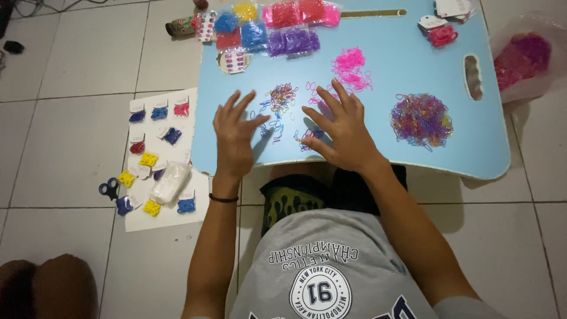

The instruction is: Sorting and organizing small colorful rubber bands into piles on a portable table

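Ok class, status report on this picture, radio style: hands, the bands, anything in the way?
Left hand and right hand open, fingers spread over scattered small bands on blue table. Nothing held. Mixed pile clear to the side.

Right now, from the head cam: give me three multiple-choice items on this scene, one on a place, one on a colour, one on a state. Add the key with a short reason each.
1. Where do the scissors lie?
A. on the floor tiles left of the table
B. on the blue table
C. in the right hand

2. What colour is the heap of small bands just beyond the right hand?
A. green
B. pink
C. white

3. How is the left hand held?
A. closed in a fist
B. pinching the scissors
C. open, fingers spread over the loose bands

Key: 1 A, they sit on the tiles beside the white sheet, off the blue table. 2 B, the heap is bright pink. 3 C, the fingers are splayed and hold nothing.
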